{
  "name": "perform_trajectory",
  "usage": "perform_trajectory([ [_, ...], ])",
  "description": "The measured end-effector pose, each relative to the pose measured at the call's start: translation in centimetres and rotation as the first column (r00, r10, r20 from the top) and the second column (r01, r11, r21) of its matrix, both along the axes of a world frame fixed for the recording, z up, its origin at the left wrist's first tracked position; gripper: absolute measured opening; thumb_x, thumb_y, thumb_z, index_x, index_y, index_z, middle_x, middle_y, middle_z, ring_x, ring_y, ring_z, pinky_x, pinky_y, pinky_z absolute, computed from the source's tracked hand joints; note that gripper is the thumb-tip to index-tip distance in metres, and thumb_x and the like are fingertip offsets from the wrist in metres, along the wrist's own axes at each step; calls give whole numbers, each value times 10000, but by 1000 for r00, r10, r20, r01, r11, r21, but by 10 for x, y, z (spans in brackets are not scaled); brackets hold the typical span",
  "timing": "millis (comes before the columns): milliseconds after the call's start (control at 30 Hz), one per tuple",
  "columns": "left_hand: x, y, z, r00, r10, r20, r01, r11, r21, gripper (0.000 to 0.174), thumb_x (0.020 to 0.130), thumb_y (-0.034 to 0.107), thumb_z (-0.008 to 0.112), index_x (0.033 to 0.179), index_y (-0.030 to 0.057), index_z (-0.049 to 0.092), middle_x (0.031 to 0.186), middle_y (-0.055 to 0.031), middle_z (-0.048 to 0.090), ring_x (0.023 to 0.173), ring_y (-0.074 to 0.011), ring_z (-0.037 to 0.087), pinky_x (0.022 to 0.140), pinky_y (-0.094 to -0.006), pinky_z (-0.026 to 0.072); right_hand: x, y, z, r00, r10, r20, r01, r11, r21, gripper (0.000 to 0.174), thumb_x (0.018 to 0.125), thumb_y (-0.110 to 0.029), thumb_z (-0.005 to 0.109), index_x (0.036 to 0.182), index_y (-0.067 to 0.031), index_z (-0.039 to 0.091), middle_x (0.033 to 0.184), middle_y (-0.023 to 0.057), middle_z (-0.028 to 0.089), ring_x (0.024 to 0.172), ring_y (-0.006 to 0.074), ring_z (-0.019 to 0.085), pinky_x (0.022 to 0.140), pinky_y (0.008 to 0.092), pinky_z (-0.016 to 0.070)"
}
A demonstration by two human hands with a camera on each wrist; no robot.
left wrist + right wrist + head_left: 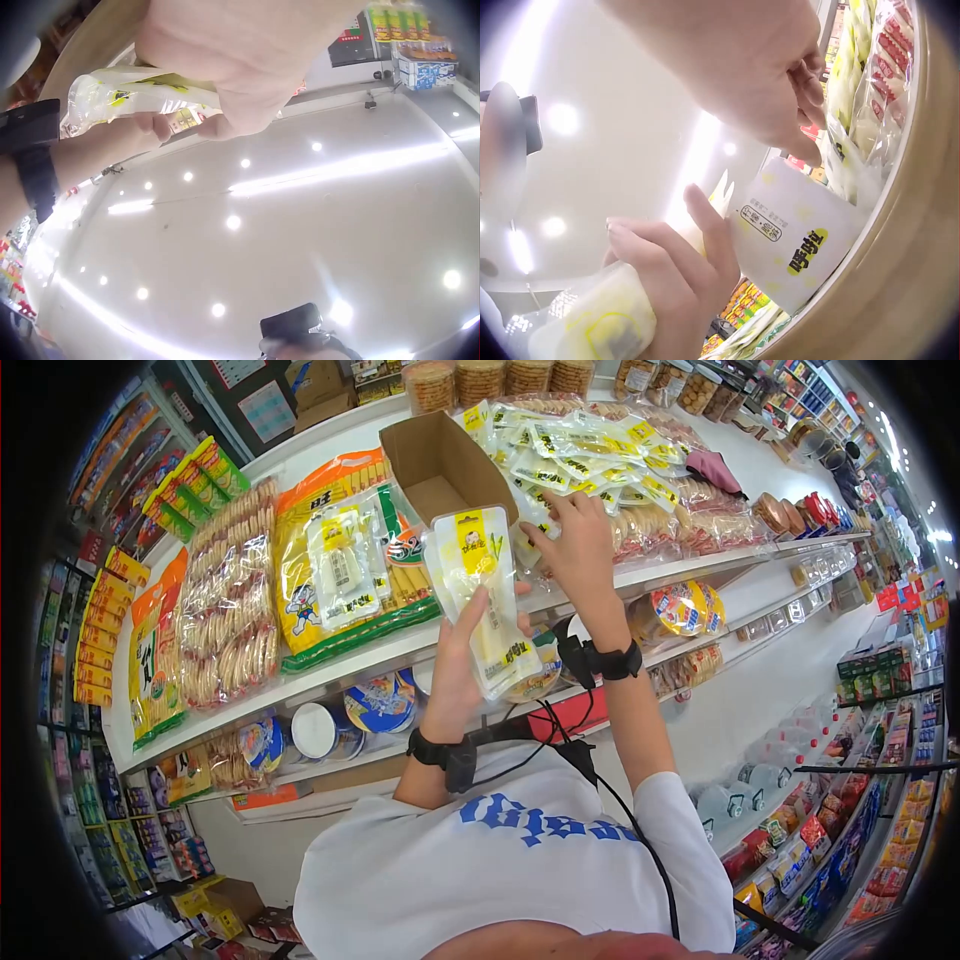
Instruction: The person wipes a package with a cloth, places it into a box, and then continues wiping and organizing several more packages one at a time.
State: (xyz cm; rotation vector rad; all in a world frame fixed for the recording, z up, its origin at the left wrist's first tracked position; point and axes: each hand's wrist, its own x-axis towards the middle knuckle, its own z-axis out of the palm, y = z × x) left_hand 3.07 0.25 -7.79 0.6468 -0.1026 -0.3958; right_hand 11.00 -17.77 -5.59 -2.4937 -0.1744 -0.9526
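My left hand (458,665) holds an upright clear snack packet (480,585) with a yellow top label and pale contents. Its thumb lies across the packet's front; in the right wrist view the fingers curl round the packet (604,319). My right hand (580,545) is over the front edge of a loose pile of similar packets (590,450), thumb and fingers spread apart. Between the hands and just behind them stands an open cardboard box (440,465), its inside brown. The right wrist view shows the box's white outer side (795,232) with black lettering, below the right fingers.
Left of the box lie a big yellow snack bag (300,560) with several packets on top, and a bag of stacked round crackers (225,600). Jars of biscuits (480,382) line the back. A pink cloth-like item (715,472) lies right of the pile. Tubs (380,702) fill the lower shelf.
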Motion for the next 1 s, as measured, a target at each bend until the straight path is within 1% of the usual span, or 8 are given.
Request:
perform_trajectory([
  [267,0,-4,0,995,-80,-66,75,995,-70,593,1064,448,412,1430,-16,463,1247,-181,623,955,-251,632,827,-424,556,-29,-6,7,995,-1,103,-55,842,536,196,815,-36,750,991,-15,666,1033,121,683,964,328,656,893,434,505],
  [367,-3,-8,6,999,-12,-44,10,999,-34,615,1067,465,392,1467,-2,430,1336,-185,597,1064,-288,635,917,-456,543,-72,8,16,921,80,382,-324,701,635,221,796,24,747,991,-26,657,1219,152,682,1120,366,661,981,461,497],
  [467,-5,-20,2,998,59,-13,-59,997,-50,666,1071,497,342,1528,11,349,1443,-202,531,1219,-361,593,1046,-494,493,-119,12,9,880,386,278,-426,899,102,349,726,54,768,1049,-35,668,1357,164,630,1257,395,602,1024,490,479],
  [667,-11,-31,4,1000,-5,4,6,974,-227,792,1046,607,269,1591,33,228,1537,-245,415,1331,-482,496,1139,-559,418,-157,32,-2,877,478,-42,-472,876,102,631,617,-27,811,1234,-75,688,1418,143,598,1336,380,541,1031,467,467],
  [700,-8,-26,0,991,-119,56,131,855,-502,851,1021,660,271,1585,24,238,1526,-261,420,1300,-469,531,1114,-566,444,-157,30,-1,872,488,-48,-481,870,106,626,629,-39,815,1241,-79,689,1417,141,598,1337,377,540,1035,465,463],
  [800,-12,-24,4,985,-68,156,135,869,-475,787,1032,581,360,1553,-5,295,1481,-262,478,1258,-427,580,1059,-530,502,-160,29,5,860,504,-80,-492,861,130,609,668,-67,827,1261,-85,687,1412,139,601,1338,370,541,1036,460,460],
  [900,-14,-15,29,989,27,147,-51,986,161,662,1028,407,468,1507,-36,362,1406,-254,559,1193,-376,636,1003,-487,544,-160,28,18,844,523,-122,-487,840,239,575,728,-72,818,1283,-72,669,1400,142,608,1324,368,552,1019,454,475],
  [1000,-9,-16,24,990,130,47,-132,990,50,577,990,246,531,1463,-63,415,1319,-251,622,1105,-340,682,955,-464,566,-148,2,13,867,496,-42,-429,788,440,513,816,-52,760,1314,-43,635,1392,155,606,1295,371,570,1009,454,488],
])
